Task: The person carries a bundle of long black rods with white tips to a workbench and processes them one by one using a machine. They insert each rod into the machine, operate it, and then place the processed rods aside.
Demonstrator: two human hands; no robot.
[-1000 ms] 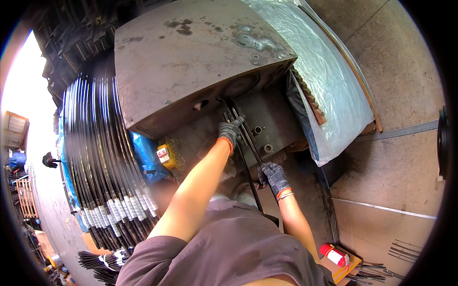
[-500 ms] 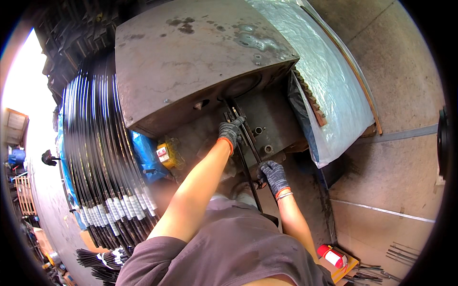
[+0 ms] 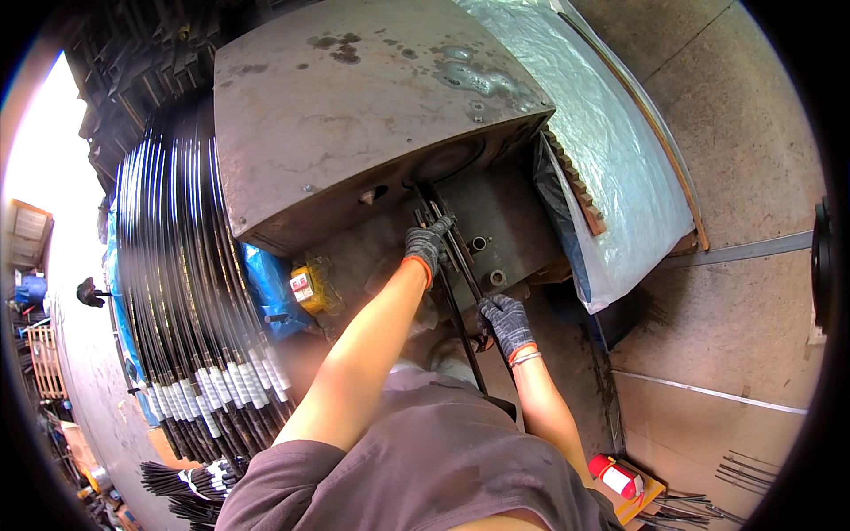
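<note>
Two long dark metal rods run from the round opening in the steel machine's front back toward my body. My left hand (image 3: 427, 245), in a grey knit glove with an orange cuff, is closed at the bars just in front of the machine (image 3: 354, 115). Its thumb side lies along a short metal guide next to the rods. Lower and to the right, my gloved right hand (image 3: 507, 322) wraps round the right-hand rod (image 3: 467, 276). The left-hand rod (image 3: 462, 333) passes between my hands and continues down beside my leg. The palms and undersides of both hands are hidden.
A thick row of long black rods (image 3: 190, 283) with white-wrapped ends stands at the left. Near the machine lies a yellow package (image 3: 310, 288). Plastic sheeting (image 3: 611, 150) covers a stack at the right. A red cylinder (image 3: 617, 476) sits lower right.
My right hand has shifted very slightly up and left along with the rod it holds. My left hand stays in place.
</note>
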